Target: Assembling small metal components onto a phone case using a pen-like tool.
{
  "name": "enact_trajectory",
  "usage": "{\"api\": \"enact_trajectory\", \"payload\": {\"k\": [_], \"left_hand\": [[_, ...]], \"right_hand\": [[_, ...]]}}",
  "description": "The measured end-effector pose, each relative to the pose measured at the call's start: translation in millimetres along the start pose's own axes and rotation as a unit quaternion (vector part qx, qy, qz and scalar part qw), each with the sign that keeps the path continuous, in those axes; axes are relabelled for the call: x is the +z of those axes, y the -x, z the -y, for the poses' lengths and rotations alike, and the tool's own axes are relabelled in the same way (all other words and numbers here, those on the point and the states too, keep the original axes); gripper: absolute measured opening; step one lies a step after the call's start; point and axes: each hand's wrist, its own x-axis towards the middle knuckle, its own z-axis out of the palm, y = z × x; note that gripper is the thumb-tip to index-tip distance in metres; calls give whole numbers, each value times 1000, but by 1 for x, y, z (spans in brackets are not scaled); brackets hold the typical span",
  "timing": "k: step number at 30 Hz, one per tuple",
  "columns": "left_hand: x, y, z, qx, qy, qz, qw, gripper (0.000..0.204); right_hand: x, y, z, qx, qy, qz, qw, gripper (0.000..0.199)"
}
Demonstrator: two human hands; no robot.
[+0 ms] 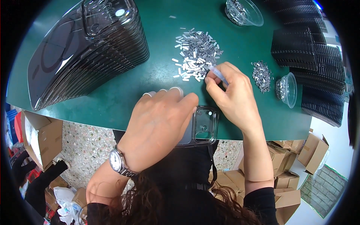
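Observation:
A clear phone case [206, 127] with a dark-edged camera frame lies at the near edge of the green table. My left hand [161, 116], a watch at its wrist and white bands round some fingers, is closed over the case's left side; its fingertips are mostly hidden. Beyond it, my right hand [234, 90] pinches a slim, translucent pale-blue stick [219, 74]. The stick's tip reaches the near right edge of a pile of small silver and grey strips [198, 52].
A tall stack of clear phone cases [97, 56] leans at the left. More dark stacked cases [294, 47] line the right side. Two clear tubs, one at the back [253, 15] and one at the right [291, 90], hold small metal bits. Beside the right tub lies a smaller pile [261, 77]. Cardboard boxes [277, 159] stand below.

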Motion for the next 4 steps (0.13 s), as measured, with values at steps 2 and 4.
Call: {"api": "enact_trajectory", "payload": {"k": [2,4], "left_hand": [[-1,0,-1,1,3,2,1000,7],[-1,-1,-1,-3,7,5,1000,7]], "right_hand": [[-5,1,-3,-5,-1,11,1000,18],[-9,6,-6,-30,4,19,999,18]]}}
